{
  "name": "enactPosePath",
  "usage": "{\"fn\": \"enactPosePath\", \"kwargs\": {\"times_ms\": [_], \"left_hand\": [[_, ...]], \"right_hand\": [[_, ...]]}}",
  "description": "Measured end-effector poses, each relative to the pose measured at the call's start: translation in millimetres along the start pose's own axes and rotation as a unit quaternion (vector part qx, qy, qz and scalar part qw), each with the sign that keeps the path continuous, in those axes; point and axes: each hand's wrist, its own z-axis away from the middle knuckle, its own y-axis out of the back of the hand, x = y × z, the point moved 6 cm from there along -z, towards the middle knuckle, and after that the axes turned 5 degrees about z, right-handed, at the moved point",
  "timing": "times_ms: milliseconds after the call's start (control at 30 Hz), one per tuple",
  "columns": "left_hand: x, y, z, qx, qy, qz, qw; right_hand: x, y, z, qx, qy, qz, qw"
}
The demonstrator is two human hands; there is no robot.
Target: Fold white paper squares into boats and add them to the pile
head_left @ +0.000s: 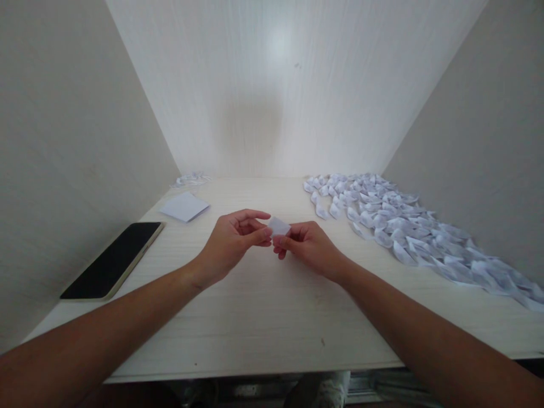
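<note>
A small folded piece of white paper (279, 226) is held up between both hands over the middle of the table. My left hand (236, 235) pinches its left side with thumb and fingers, the index finger reaching along the top. On the other side, my right hand (306, 245) grips the lower right edge between thumb and curled fingers. The paper looks diamond-shaped from here; its inner folds are too small to make out.
Many folded white paper boats (382, 218) spread along the right side. At the left lie a stack of white paper sheets (186, 206), some white scraps (191, 179) and a black-screened phone (114, 258). Walls enclose the pale table (255, 328) at the back and both sides.
</note>
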Motion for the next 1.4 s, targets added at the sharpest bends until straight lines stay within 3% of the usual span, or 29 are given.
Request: {"fn": "enactPosePath", "kwargs": {"times_ms": [167, 267, 400, 500, 700, 867, 1067, 1400], "left_hand": [[-2.0, -4.8, 0.9, -0.006, 0.01, 0.009, 1.0], [-3.7, -8.7, 1.6, -0.028, 0.014, -0.009, 0.999], [-3.7, -8.7, 1.7, -0.03, 0.003, 0.03, 0.999], [-2.2, -7.1, 0.5, -0.03, -0.013, 0.039, 0.999], [-0.3, -6.2, -0.9, -0.061, -0.045, -0.043, 0.996], [0.9, -1.0, -1.7, -0.043, -0.035, -0.072, 0.996], [13.0, -0.5, -3.2, -0.082, -0.076, -0.107, 0.988], [22.8, 2.1, -3.0, -0.062, -0.125, -0.126, 0.982]], "right_hand": [[1.5, 3.1, -2.7, 0.056, 0.002, -0.065, 0.996], [-1.7, 6.1, -2.5, 0.101, 0.051, -0.074, 0.991], [-12.6, 5.5, 3.3, 0.108, 0.129, 0.014, 0.986], [-18.1, 6.2, 6.9, 0.107, 0.151, 0.071, 0.98], [-15.8, 11.8, 4.7, 0.11, 0.133, 0.046, 0.984], [-14.3, 12.0, 2.5, 0.101, 0.121, 0.015, 0.987], [-16.5, 13.6, 2.5, 0.095, 0.107, -0.002, 0.99], [-25.1, 13.3, 7.2, 0.113, 0.141, 0.032, 0.983]]}}
